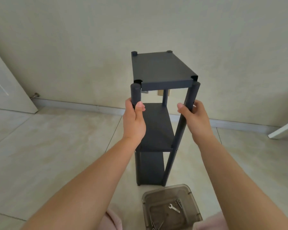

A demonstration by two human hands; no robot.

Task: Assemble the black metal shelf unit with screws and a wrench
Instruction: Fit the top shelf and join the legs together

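The black metal shelf unit (158, 103) stands upright on the tiled floor, with a top panel (161, 68), a middle shelf and a lower shelf. My left hand (134, 120) grips the near left post (135, 93) just below its top end. Around the near right post (188, 103) curl the fingers of my right hand (195, 118). Both near posts stand just outside the top panel's notched front corners. A small silver wrench (174, 208) and several screws (178, 202) lie in a clear plastic tub (171, 190) on the floor in front of the unit.
A wall with a baseboard (73, 103) runs close behind the unit. A white door (8, 90) stands open at the left with a door stop (35, 95). A white edge (284, 128) juts in at the right. My knees in pink fabric (113, 219) flank the tub.
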